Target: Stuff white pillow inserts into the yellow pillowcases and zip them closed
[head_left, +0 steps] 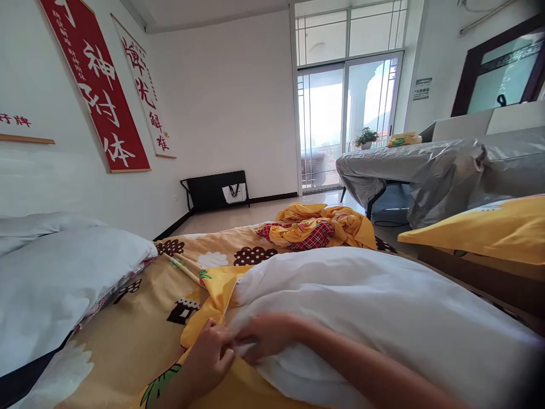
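Head view, left to right: red banners [96, 85] hang on the left wall above a white pillow [55, 278] lying on the bed [140, 335], whose sheet is yellow and patterned. Left hand [208, 358], low centre, has its grip pressed together, pinching the yellow pillowcase [213, 295] edge; right hand [266, 335], touching it, has its grip pinched on the corner of the white pillow insert [374, 318], which lies across the bed just right of the hands, partly inside the case. Further right: crumpled yellow bedding [319, 224], covered worktop [426, 165], yellow cushion [489, 227].
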### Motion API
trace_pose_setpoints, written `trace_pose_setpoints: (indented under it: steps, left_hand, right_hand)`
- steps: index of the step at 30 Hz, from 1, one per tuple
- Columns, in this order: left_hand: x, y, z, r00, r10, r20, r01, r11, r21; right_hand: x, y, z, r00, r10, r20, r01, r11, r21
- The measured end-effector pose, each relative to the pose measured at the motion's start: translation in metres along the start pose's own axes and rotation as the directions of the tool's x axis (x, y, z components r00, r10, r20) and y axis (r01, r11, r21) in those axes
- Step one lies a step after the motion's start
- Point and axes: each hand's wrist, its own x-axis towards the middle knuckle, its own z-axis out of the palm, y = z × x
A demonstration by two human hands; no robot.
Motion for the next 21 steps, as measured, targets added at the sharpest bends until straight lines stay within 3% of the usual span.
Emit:
trace_pose_setpoints:
  steps: [1, 3, 6, 8, 10, 13, 16, 18, 21]
  left_hand:
    - [-0.001, -0.006, 0.002, 1.000, -0.028, 0.009, 0.028, 0.999, -0.029]
    - [-0.003, -0.015, 0.004, 0.997, -0.062, 0.037, 0.064, 0.996, -0.062]
    - [-0.004, -0.014, 0.001, 0.999, -0.024, 0.048, 0.026, 0.999, -0.037]
    - [-0.003, -0.004, -0.003, 0.997, 0.043, 0.061, -0.045, 0.999, 0.026]
    - [-0.002, 0.012, -0.003, 0.991, 0.103, 0.091, -0.114, 0.985, 0.129]
    - [0.000, 0.043, 0.006, 0.969, 0.181, 0.167, -0.218, 0.945, 0.243]
    - [0.005, 0.077, 0.015, 0.939, 0.275, 0.205, -0.309, 0.938, 0.160]
    - [0.008, 0.093, 0.010, 0.942, 0.291, 0.167, -0.303, 0.951, 0.052]
    - [0.006, 0.097, -0.010, 0.974, 0.174, 0.143, -0.177, 0.984, 0.013]
  right_hand:
    - [-0.018, -0.002, 0.003, 0.993, 0.049, -0.103, -0.052, 0.998, -0.030]
    - [-0.054, -0.006, 0.020, 0.946, 0.027, -0.324, -0.079, 0.986, -0.148]
    - [-0.093, -0.006, 0.057, 0.870, -0.037, -0.492, -0.189, 0.896, -0.401]
    - [-0.101, 0.001, 0.068, 0.838, -0.010, -0.546, -0.301, 0.826, -0.477]
    - [-0.096, 0.012, 0.057, 0.848, 0.054, -0.528, -0.343, 0.815, -0.467]
    - [-0.066, 0.023, 0.010, 0.887, 0.184, -0.424, -0.356, 0.857, -0.373]
    - [-0.025, 0.021, -0.033, 0.873, 0.268, -0.408, -0.390, 0.885, -0.253]
    - [-0.003, 0.019, -0.042, 0.881, 0.271, -0.388, -0.359, 0.916, -0.177]
    - [0.008, 0.023, -0.025, 0.947, 0.215, -0.239, -0.249, 0.961, -0.120]
